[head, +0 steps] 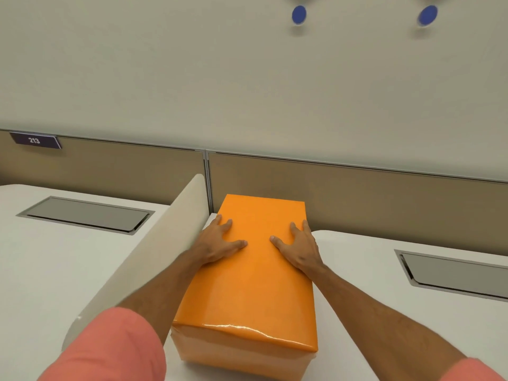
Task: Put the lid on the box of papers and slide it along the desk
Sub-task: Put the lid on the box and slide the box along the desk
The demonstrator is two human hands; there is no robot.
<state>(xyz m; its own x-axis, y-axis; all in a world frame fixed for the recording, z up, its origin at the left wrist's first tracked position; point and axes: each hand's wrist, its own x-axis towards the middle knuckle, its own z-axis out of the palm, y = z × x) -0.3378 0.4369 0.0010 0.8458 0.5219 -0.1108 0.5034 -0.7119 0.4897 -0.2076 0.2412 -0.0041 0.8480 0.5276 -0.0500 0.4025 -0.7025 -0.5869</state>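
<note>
The lid (255, 259) is bright orange and shiny, and the box (242, 353) under it is a lighter, pale orange. The desk (63, 259) is white, with grey plates (85, 214) set in it, and a cream divider (154, 254) stands beside the box. The sleeves (115, 350) are pink, the wall (192, 78) is pale cream with two blue dots (299, 14), and a dark purple sign (35, 140) has white numbers.

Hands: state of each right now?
Left hand: open, fingers spread, flat on the orange lid.
Right hand: open, flat on the lid, gripping nothing.
</note>
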